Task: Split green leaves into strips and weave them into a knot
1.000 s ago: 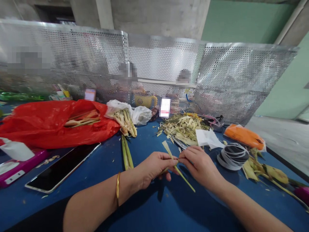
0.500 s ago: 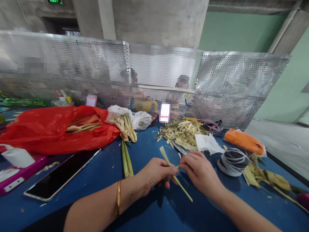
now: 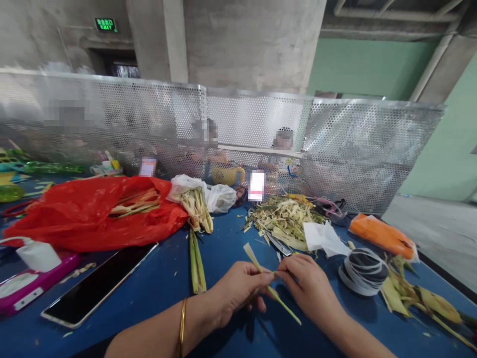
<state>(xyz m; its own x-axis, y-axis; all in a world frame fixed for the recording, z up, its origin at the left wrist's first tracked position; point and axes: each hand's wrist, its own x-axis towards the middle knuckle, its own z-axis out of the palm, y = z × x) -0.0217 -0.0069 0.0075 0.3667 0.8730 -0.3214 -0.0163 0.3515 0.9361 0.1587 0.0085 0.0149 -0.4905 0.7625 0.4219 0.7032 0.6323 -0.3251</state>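
Note:
Between thumb and fingers, my left hand (image 3: pixel 246 288) pinches a pale green plant-leaf strip (image 3: pixel 286 309); its wider end points up and left, its narrow end down and right. Close beside it, my right hand (image 3: pixel 307 281) is closed in a pinch at a short piece of the same green material, near the left fingertips. How the two pieces join is hidden by the fingers. Just beyond the right hand, scissors (image 3: pixel 278 244) lie at the edge of a heap of leaf scraps (image 3: pixel 285 219).
Left are a red plastic bag (image 3: pixel 93 214), a phone (image 3: pixel 100 283) and a purple power strip (image 3: pixel 40 283). Green stalks (image 3: pixel 197 263) lie in front of the left hand. At right are a spool of white cord (image 3: pixel 363 273) and an orange packet (image 3: pixel 382 236). A perforated metal screen (image 3: pixel 253 114) stands behind.
The whole view has shifted, so everything sits lower in the picture. Both hands keep their pinch on the green strip material, with only slight finger movement.

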